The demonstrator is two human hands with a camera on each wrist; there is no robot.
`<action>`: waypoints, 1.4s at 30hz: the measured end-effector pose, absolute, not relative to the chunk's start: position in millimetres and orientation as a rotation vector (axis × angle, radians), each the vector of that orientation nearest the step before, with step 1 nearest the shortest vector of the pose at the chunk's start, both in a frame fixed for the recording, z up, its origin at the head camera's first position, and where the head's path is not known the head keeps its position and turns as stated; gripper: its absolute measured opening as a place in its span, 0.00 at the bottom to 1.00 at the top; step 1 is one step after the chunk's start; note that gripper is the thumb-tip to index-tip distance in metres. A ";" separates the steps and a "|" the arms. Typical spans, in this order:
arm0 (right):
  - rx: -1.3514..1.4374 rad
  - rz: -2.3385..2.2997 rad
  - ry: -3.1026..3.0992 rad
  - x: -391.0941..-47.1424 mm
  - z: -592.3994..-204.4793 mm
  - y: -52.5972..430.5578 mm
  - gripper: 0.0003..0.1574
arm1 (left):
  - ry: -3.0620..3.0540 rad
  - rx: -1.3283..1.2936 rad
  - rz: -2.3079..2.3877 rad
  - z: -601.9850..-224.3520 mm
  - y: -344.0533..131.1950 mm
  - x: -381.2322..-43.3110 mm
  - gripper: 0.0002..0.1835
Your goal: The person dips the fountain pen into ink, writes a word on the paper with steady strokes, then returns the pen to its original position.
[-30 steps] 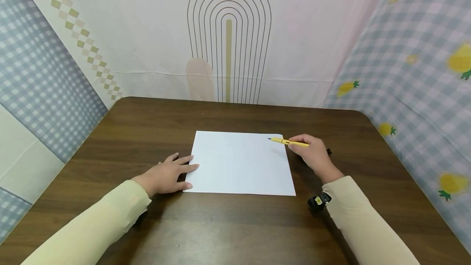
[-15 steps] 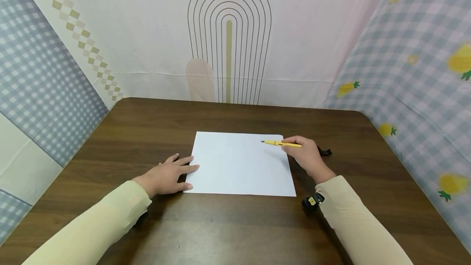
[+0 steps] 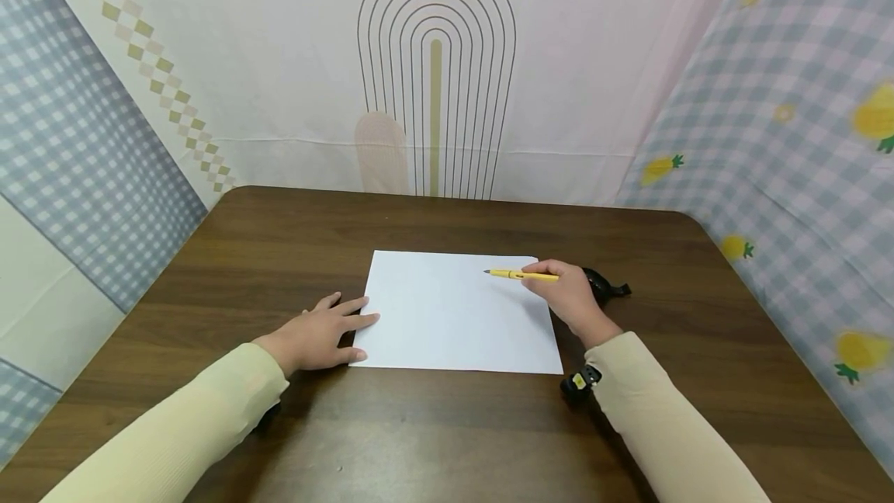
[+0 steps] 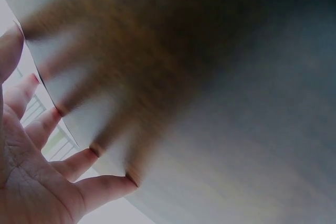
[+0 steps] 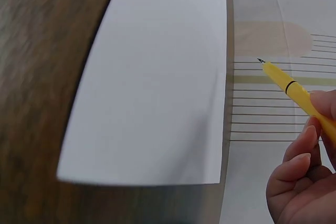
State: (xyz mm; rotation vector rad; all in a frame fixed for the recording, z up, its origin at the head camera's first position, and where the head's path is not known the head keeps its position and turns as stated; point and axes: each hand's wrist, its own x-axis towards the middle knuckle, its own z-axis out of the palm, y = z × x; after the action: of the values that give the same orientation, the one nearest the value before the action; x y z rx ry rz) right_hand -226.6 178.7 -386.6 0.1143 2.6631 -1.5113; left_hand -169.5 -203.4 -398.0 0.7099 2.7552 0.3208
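Observation:
A blank white sheet of paper lies on the brown table. My left hand rests at its left edge, fingers spread and fingertips over the paper; the left wrist view shows the same spread hand from the palm side. In my right hand, thumb and fingers pinch a yellow fountain pen. Its dark nib points left and stands out over the upper right part of the sheet. A soft shadow of the hand falls on the paper beneath.
Just beyond my right hand a black object with a strap-like end lies on the wooden table, partly hidden. A white patterned cloth hangs behind the table, and blue checked cloth hangs at the right.
My right hand has moved left with the fountain pen, further over the sheet. More of the black object shows behind it. The left hand and the paper stay put.

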 end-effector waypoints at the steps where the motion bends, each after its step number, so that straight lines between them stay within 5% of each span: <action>1: 0.113 -1.514 2.662 -226.8 -386.7 177.4 0.17 | 2.755 0.709 0.322 -398.1 -203.5 -169.5 0.33; 42: 0.025 -1.495 2.628 -243.6 -385.5 121.4 0.12 | 2.727 0.630 0.409 -394.4 -200.3 -170.3 0.33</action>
State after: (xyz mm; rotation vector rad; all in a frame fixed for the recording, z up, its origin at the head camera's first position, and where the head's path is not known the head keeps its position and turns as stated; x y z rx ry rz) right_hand -243.6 121.4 -385.5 0.0253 2.6280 -1.4946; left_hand -170.3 -200.3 -394.4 0.6296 2.7270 0.4092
